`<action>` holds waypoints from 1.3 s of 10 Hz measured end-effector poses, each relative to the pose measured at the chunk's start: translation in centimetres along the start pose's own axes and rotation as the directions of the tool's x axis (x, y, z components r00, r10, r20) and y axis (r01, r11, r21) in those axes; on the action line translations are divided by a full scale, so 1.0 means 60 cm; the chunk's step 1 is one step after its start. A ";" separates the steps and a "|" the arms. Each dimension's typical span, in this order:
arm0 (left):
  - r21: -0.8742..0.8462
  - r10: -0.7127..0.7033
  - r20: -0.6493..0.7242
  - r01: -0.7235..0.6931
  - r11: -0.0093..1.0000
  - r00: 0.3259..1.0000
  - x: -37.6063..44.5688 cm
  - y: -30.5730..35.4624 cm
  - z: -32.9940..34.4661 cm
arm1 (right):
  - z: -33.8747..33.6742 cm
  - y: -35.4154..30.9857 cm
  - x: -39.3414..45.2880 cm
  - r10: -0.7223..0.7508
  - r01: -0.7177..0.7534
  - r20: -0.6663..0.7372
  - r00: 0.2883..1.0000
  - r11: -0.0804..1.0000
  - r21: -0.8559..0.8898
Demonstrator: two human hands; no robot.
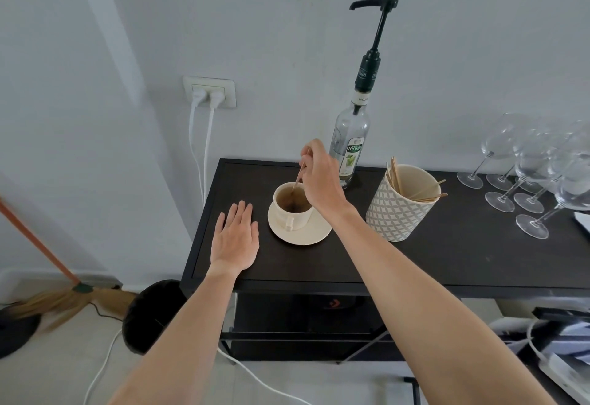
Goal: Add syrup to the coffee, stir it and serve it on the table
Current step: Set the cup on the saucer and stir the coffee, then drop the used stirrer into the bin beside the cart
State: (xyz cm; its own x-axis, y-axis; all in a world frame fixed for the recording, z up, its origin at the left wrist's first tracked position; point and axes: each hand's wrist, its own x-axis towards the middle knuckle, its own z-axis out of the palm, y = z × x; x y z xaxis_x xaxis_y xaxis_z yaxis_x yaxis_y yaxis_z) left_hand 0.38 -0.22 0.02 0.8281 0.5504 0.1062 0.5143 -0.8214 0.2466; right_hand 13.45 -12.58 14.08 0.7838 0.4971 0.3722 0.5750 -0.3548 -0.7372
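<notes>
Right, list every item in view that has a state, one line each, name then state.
cup: upright on its saucer, coffee inside.
saucer: flat on the black table.
stir stick: tip in the coffee, pinched by the right hand.
left hand: open, flat on the table.
syrup bottle: upright, pump raised, nearly empty.
patterned holder: upright, holding sticks.
wine glasses: upright, empty.
wall socket: two plugs in.

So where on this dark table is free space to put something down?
Bare dark tabletop lies along the near edge, in front of the cream saucer and patterned stick holder. The right end is crowded with clear wine glasses.
</notes>
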 end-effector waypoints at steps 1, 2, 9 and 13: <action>-0.006 -0.001 -0.001 0.001 1.000 1.000 0.000 0.001 0.000 | -0.010 0.010 -0.003 -0.027 0.028 0.014 1.000 0.998 -0.061; -0.009 0.002 -0.008 -0.002 1.000 1.000 -0.001 0.001 0.000 | -0.022 0.012 -0.005 -0.031 0.032 0.005 0.999 0.995 -0.097; -0.313 0.029 -0.209 -0.095 0.945 0.977 -0.035 -0.075 -0.048 | 0.049 -0.099 0.075 -0.200 0.210 -0.086 0.976 0.970 0.120; -0.722 -0.598 -0.271 0.251 0.645 0.754 -0.041 -0.299 -0.189 | 0.286 -0.220 0.058 -0.271 0.225 0.167 0.948 0.942 0.251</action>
State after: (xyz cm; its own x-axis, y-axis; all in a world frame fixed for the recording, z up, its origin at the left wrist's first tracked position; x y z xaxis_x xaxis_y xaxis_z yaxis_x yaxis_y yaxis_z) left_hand -13.42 14.83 6.28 0.2568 0.9468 0.1942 0.3789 -0.2835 0.8809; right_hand 4.57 7.41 15.42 0.5482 0.6998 0.4580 0.6587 -0.0237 -0.7521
